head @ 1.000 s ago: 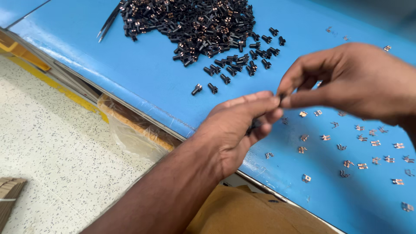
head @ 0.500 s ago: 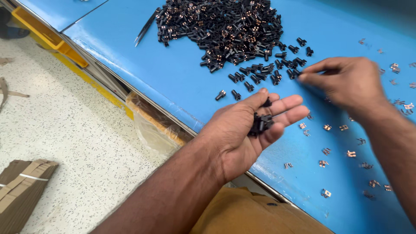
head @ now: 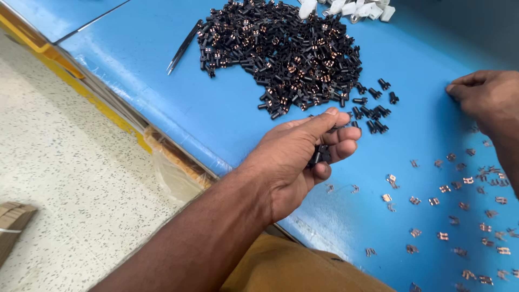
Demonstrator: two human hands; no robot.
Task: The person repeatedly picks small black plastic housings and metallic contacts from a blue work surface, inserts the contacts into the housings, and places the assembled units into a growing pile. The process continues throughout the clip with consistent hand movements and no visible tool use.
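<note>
The blue tabletop [head: 227,116] stands over speckled floor [head: 65,178]. One black connector pile [head: 286,54] lies on it. The left hand [head: 303,157], near the pile, has fingers curled around a few black connectors [head: 320,156]. The right hand [head: 486,97], fingers pinched, touches the tabletop beside many scattered metal clips [head: 465,205].

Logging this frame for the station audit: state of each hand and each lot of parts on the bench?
left hand: raised over the bench edge, fingers curled around a few black parts
right hand: on the blue bench top, fingertips down; grip not visible
black parts pile: heaped loose, a few strays beside it
metal clips: scattered singly
tweezers: lying flat, unheld
white parts: clustered at the far edge
</note>
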